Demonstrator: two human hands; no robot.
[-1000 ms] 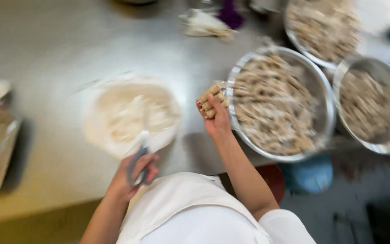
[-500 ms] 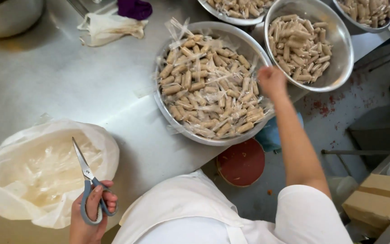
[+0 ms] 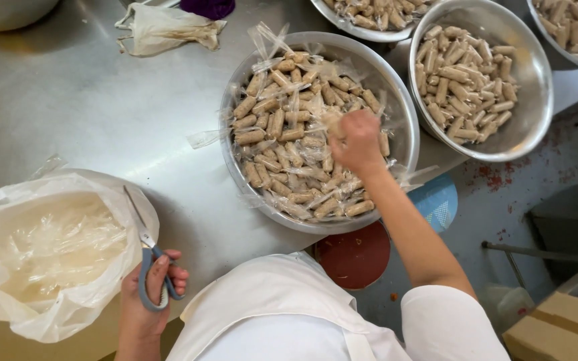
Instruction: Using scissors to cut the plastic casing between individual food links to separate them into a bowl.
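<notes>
The left hand [image 3: 143, 294] grips grey-handled steel scissors [image 3: 147, 257] beside a white plastic bag of clear wrappers [image 3: 48, 251] on the steel counter [image 3: 88, 100]; the right hand [image 3: 356, 142] closes on wrapped brown rolls [image 3: 282, 144] inside the round metal bowl [image 3: 406, 144], well apart from the left

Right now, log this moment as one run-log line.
left hand: holds scissors, beside plastic bag | right hand: reaching into bowl of wrapped rolls | steel table
</notes>
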